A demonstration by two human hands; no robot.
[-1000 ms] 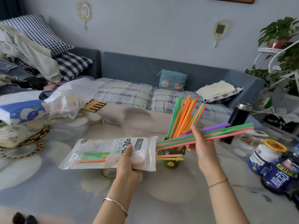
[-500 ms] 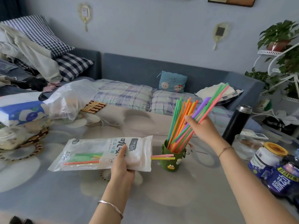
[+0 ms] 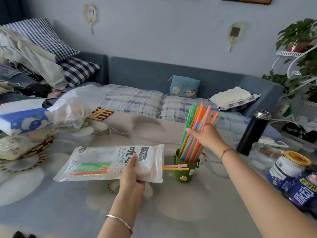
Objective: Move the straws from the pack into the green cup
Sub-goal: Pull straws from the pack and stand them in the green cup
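Green is the colour of the cup [image 3: 186,170], which stands upright on the counter [image 3: 188,212] and has little cartoon stickers on its side. Lots of bright straws [image 3: 192,134] stick up out of it, orange, green, pink and purple, leaning a bit to the right. The right hand [image 3: 206,137] is against the bunch about halfway up, and its fingers [image 3: 192,132] are curled round some of the straws.

The left hand [image 3: 133,176] holds the straw pack [image 3: 111,163] flat just above the counter, right beside the cup on its left. The thumb lies on top of the pack and the other fingers are tucked under it, so the pack is pinched tight. A few straws are inside the pack, green, yellow and orange. A pink one and a yellow one poke out of the open end, and their tips reach across the front of the cup.

A black flask [image 3: 253,133] stands to the right of the cup, well apart from it. Two jars [image 3: 291,170] sit near the right edge of the counter.
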